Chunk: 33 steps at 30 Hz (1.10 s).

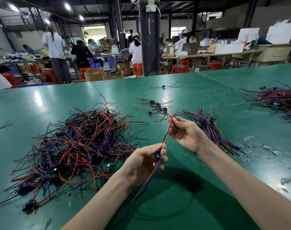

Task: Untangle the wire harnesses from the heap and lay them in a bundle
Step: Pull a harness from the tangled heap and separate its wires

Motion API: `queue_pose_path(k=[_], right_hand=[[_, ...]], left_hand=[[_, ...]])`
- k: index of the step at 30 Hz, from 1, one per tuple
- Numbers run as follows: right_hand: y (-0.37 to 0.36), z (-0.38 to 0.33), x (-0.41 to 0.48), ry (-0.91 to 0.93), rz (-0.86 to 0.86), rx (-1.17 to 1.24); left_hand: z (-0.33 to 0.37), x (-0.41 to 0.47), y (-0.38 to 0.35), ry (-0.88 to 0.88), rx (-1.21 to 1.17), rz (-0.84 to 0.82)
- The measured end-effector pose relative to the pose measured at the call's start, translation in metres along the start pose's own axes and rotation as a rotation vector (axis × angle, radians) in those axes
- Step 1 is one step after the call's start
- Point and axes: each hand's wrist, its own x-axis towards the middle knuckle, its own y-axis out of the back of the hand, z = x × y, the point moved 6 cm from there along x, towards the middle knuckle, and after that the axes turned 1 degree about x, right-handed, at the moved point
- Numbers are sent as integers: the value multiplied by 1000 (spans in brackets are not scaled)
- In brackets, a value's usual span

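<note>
Harness wire (pixel 166 134) stretches between gripping left hand (pixel 144 164) and pinching right hand (pixel 187 132).

I see a factory assembly floor: long green benches (pixel 207 100), capped workers (pixel 135 47) on red stools (pixel 137 69), cartons (pixel 93 74), wire harnesses (pixel 78 146) heaped near my bench's left edge.

Left forearm (pixel 100 201) and right forearm (pixel 232 176) bare, reaching forward, converging. Left hand (pixel 144 164): fingers curled, thumb and forefinger pinching wire harness (pixel 166 134). Right hand (pixel 187 132): just beyond left fingers, palm turned inward, thumb and forefinger pinching harness's far end, remaining fingers loosely curled.
</note>
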Motion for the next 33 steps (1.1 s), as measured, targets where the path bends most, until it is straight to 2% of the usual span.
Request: queue_pose_path(k=[8, 22, 24, 28, 33], right_hand=[[3, 1, 1, 17, 12, 32], [2, -2, -3, 13, 24, 23], [2, -3, -3, 11, 28, 26], [8, -4, 1, 27, 61, -40], [24, -10, 4, 106, 221, -355]], left_hand=[[1, -1, -1, 33, -63, -31], [0, 0, 3, 26, 4, -4], [0, 0, 4, 23, 21, 29], [5, 0, 9, -3, 213, 153], [9, 1, 22, -76, 444, 347]])
